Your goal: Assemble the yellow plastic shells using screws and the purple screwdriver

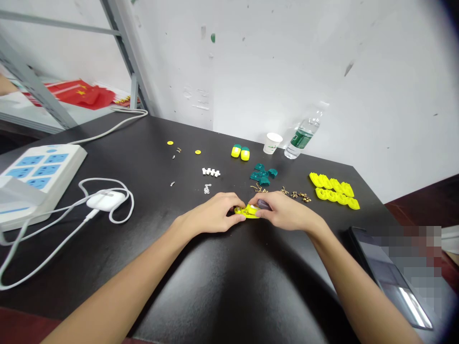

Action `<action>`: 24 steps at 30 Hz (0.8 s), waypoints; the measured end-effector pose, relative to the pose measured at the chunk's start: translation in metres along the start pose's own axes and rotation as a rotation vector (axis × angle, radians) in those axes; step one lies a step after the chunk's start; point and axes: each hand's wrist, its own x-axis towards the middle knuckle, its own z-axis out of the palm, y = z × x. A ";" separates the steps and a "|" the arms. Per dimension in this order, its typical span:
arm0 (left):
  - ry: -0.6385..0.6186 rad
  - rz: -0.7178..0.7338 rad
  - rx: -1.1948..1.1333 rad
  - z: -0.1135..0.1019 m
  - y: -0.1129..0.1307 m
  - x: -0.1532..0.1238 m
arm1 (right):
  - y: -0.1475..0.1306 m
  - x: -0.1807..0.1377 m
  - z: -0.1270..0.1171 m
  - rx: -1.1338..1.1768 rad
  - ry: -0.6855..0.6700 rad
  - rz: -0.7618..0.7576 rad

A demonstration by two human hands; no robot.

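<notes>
A small bright yellow plastic casing [252, 216] lies between my two hands at the middle of the table. My left hand [217, 212] pinches its left end, with thumb in front and fingers behind. From the other side, my right hand [284, 210] grips the right end. A dark, purplish rounded object [264, 204] shows in the right palm; its kind is unclear. Small parts inside the casing are too tiny to make out. Behind the hands are white plastic pieces [211, 172], clear small parts [207, 188], dark green covers [263, 175] and brass-coloured bits [258, 189].
Two yellow-and-green units [240, 152] stand farther back. A paper cup [272, 143] and a water bottle [304, 136] are by the wall. Rows of yellow shells [333, 187] lie right. A phone-like device [390, 277] lies front right; a power strip [46, 167] and white cables [124, 203] occupy the left.
</notes>
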 end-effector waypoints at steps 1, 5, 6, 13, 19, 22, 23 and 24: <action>0.003 -0.004 0.000 0.000 0.000 0.000 | -0.001 0.000 0.000 -0.002 0.002 -0.003; 0.004 -0.028 -0.007 -0.001 0.001 0.000 | -0.002 0.000 0.000 -0.011 0.011 -0.013; 0.003 -0.035 -0.011 -0.001 0.001 0.000 | -0.002 0.000 0.000 -0.011 0.010 -0.015; 0.017 -0.048 -0.046 0.000 0.003 0.001 | -0.005 -0.001 0.001 -0.058 0.024 -0.020; 0.033 -0.042 -0.062 0.002 0.003 0.001 | -0.009 -0.002 0.003 -0.120 0.046 -0.054; 0.042 -0.038 -0.057 0.003 0.002 0.001 | -0.010 -0.002 0.003 -0.145 0.056 -0.057; 0.042 -0.036 -0.049 0.004 0.002 0.001 | -0.010 -0.002 0.003 -0.146 0.054 -0.054; 0.043 -0.035 -0.041 0.004 0.001 0.001 | -0.010 -0.002 0.002 -0.142 0.051 -0.051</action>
